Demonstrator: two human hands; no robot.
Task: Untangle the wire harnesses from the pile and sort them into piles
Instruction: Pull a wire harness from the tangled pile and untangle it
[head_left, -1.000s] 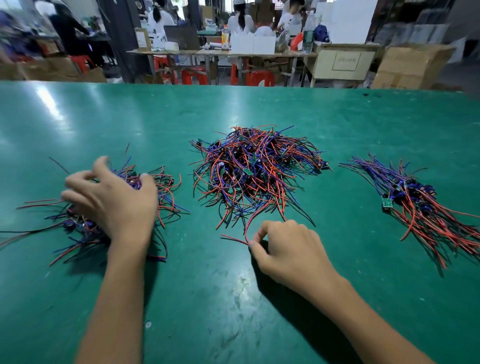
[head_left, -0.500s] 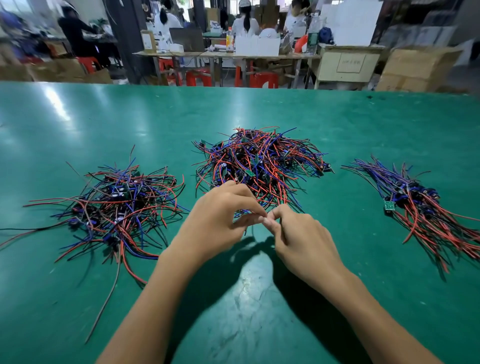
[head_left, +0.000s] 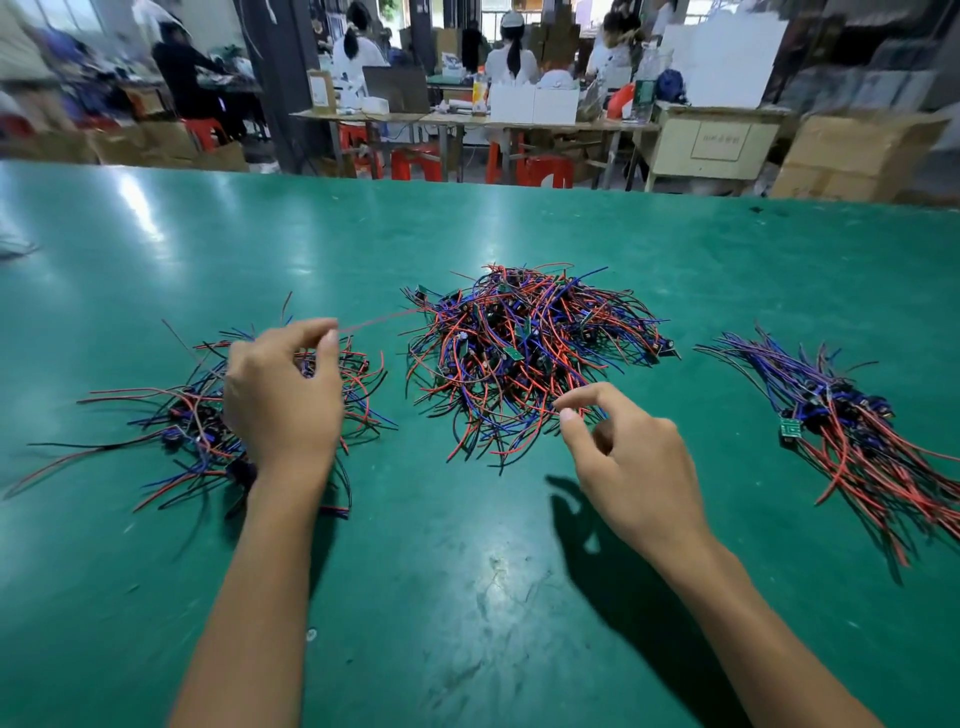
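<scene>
Two sorted piles flank the big tangled red-blue-black wire heap (head_left: 524, 353), centre frame. Left hand (head_left: 283, 395) pinches a thin red wire (head_left: 374, 321); right hand (head_left: 628, 457) loosely curled, empty. Much remains.

Green table (head_left: 208, 249); red stools (head_left: 415, 162); cardboard boxes (head_left: 852, 156).

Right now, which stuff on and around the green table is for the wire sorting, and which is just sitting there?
For the job:
- middle tangled pile
- left pile
- right pile
- red wire pinched by the left hand
- right hand

Just sitting there:
- red stools
- cardboard boxes
- white boxes
</scene>
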